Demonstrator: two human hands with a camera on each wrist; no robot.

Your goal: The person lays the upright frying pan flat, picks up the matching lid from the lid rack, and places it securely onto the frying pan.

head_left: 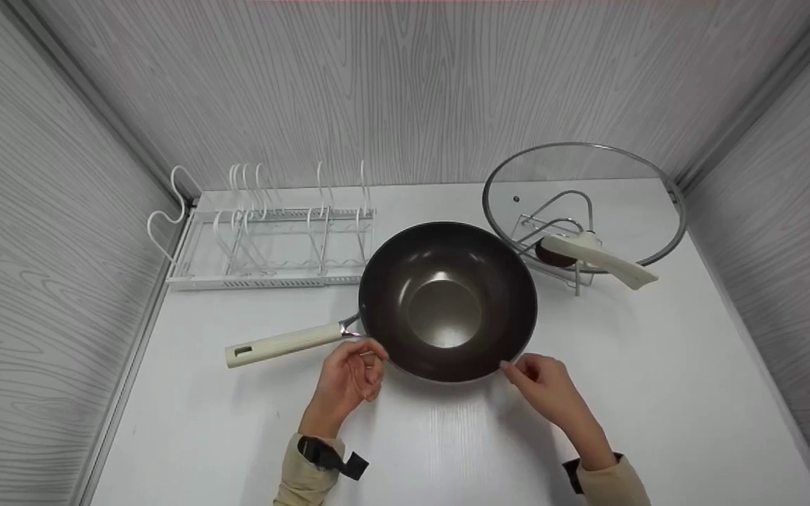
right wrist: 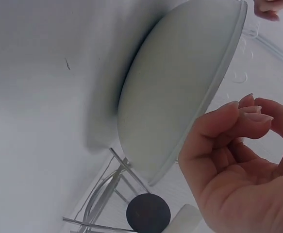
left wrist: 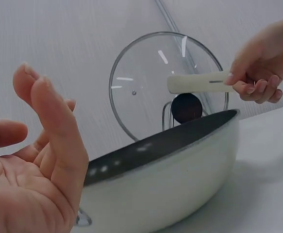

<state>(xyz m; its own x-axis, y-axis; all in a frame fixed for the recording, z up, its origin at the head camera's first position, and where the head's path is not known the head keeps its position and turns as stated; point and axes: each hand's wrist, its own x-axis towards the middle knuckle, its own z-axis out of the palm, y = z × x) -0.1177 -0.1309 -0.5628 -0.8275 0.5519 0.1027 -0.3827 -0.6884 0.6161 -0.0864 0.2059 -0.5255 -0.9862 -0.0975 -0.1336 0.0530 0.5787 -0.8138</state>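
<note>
A dark-lined wok [head_left: 440, 302] with a cream outside [right wrist: 175, 87] sits on the white table, its cream handle [head_left: 285, 344] pointing left. My left hand [head_left: 352, 376] is at the near-left rim, close to where the handle joins; its fingers are loosely bent and nothing lies within them in the left wrist view. At the near-right rim is my right hand [head_left: 545, 386], fingers loosely curled with the thumb near the fingertips [right wrist: 258, 121]. The right wrist view shows nothing held there. Whether either hand touches the rim, I cannot tell.
A white wire rack [head_left: 271, 281] with upright loops stands at the back left. At the back right a glass lid [head_left: 581, 169] with a steel rim and cream handle [head_left: 609, 260] leans upright in a small wire stand [head_left: 553, 223]. Grey wood-grain panels [head_left: 405, 91] surround the table.
</note>
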